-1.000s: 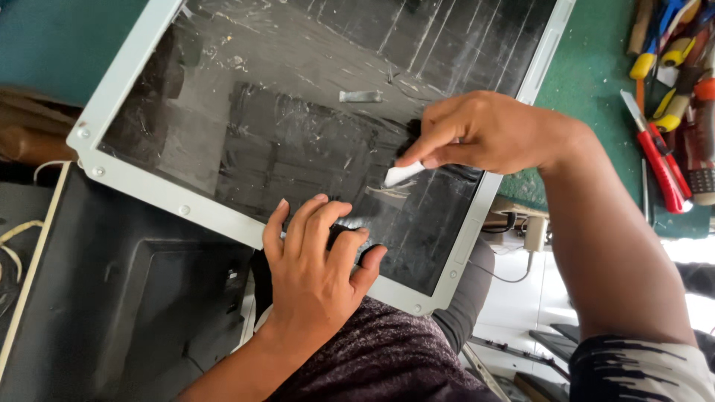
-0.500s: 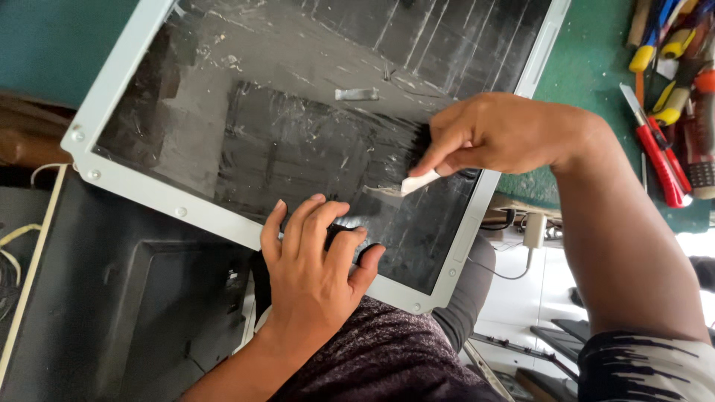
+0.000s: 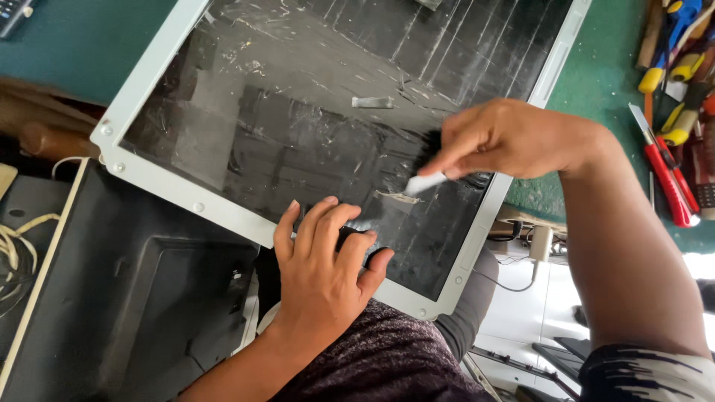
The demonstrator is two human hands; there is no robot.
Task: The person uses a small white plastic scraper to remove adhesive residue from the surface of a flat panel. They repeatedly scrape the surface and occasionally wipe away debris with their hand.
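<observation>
Scraping stage: right hand [image 3: 506,141] is pinching a small white scraper [image 3: 424,183] on the dark panel [image 3: 313,141] lying on the table [image 3: 611,97]; left hand [image 3: 328,260] is pressing flat, fingers spread. Next stroke probably needs a shallow angle.

Left hand [image 3: 322,264] flat; right hand [image 3: 506,141] apparently pinching.

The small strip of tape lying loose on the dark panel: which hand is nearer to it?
Right. The right hand works just beside the tape strip, holding a white scraper; the left hand presses flat on the dark panel lower down, farther off.
</observation>
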